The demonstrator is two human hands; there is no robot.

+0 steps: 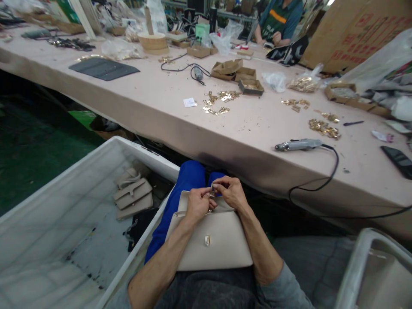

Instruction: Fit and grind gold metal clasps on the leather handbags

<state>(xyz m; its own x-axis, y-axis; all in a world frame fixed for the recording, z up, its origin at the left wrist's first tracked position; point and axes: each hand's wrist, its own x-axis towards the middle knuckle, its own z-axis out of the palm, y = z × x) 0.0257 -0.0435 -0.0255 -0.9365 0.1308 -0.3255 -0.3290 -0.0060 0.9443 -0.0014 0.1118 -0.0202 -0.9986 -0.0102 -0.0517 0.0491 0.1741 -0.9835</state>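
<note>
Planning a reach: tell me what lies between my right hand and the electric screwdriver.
Head view: only the table's worn front edge and a bare strip of tabletop lie between the right hand, pinching a metal clasp, and the electric screwdriver.

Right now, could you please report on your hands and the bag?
Left hand and right hand both pinching metal fitting at top edge of beige bag. Bag flat on lap. Corded tool on table, untouched.

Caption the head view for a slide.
Left hand and right hand pinch a metal clasp atop a beige handbag, below a worktable.
</note>
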